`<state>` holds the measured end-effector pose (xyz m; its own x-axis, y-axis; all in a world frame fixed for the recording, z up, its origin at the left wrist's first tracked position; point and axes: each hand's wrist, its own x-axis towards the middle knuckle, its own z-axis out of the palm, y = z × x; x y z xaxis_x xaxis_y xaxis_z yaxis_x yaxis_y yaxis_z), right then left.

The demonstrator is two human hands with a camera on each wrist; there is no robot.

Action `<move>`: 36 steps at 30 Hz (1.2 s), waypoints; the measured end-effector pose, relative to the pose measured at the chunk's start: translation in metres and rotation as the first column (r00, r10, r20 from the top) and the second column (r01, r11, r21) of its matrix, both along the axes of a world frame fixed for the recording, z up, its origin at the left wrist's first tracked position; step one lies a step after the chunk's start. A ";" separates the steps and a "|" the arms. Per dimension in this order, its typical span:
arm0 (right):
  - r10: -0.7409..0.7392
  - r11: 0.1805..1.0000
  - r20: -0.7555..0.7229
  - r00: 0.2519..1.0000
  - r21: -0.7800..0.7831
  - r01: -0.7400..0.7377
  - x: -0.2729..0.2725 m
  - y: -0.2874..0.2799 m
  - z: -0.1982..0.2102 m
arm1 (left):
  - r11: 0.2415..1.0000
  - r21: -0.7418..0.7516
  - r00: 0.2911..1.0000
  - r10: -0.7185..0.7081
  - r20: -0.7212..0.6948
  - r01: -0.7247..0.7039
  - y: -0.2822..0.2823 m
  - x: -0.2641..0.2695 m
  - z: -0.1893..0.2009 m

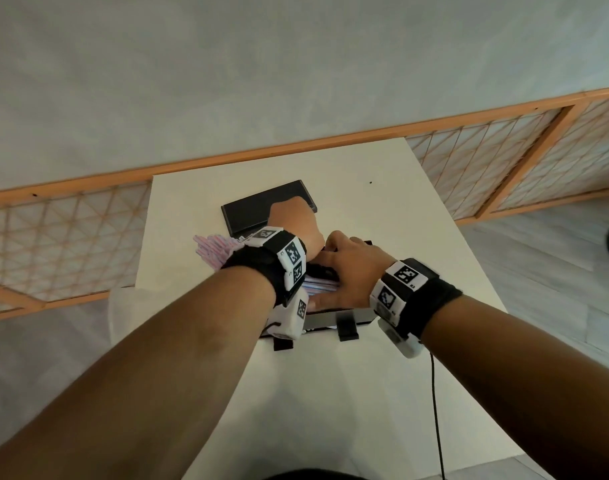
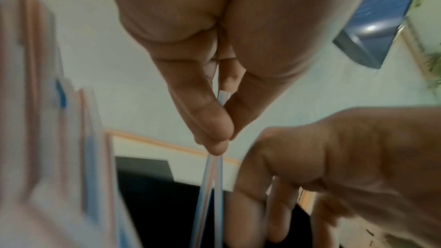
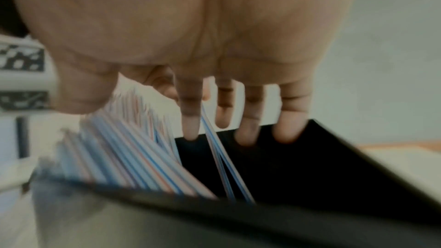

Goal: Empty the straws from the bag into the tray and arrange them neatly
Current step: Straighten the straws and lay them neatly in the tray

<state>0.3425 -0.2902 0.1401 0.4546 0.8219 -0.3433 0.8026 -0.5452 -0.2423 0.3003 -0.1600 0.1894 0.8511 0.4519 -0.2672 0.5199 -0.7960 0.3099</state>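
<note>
On the near part of the white table a thin black cable runs toward the right wrist. Just beyond, the black tray sits with two small dark feet showing at its near wall. The right hand lies over the tray, its fingers spread and fairly straight, tips down toward the tray floor, with two loose straws passing between them; whether it grips them I cannot tell. The main bunch of striped straws leans in the tray's left part, ends sticking out past the left wrist. The left hand reaches across the tray, thumb and fingers pinching two straws near their ends. Beyond the hands a flat black lid-like box lies on the table, partly hidden by the left hand. The bag cannot be made out for sure. The table's far edge meets a low wooden screen with lattice panels, which runs along a pale grey wall. Grey plank flooring shows to the right of the table.
</note>
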 end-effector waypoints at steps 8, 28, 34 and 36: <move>-0.145 0.853 -0.254 0.956 0.458 0.251 0.002 0.010 0.007 | 0.978 -0.196 0.941 0.136 0.311 -0.076 0.016 -0.061 0.051; -0.252 0.968 -0.321 0.913 -0.087 0.237 -0.026 0.038 -0.041 | 0.208 -0.977 0.602 0.774 0.197 0.052 0.068 -0.116 -0.083; -0.259 0.953 -0.404 0.877 0.039 0.299 -0.035 0.049 -0.044 | 0.302 -0.952 0.650 0.714 0.259 0.048 0.060 -0.098 -0.079; -0.246 0.933 -0.426 0.871 0.140 0.332 -0.037 0.047 -0.045 | 0.381 -0.922 0.671 0.667 0.323 0.065 0.056 -0.098 -0.075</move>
<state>0.3050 -0.2428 0.0948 0.5440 0.7451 -0.3859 0.4298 -0.6424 -0.6345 0.2023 -0.1044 0.1144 0.7982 0.5687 -0.1985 0.0682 0.2421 0.9679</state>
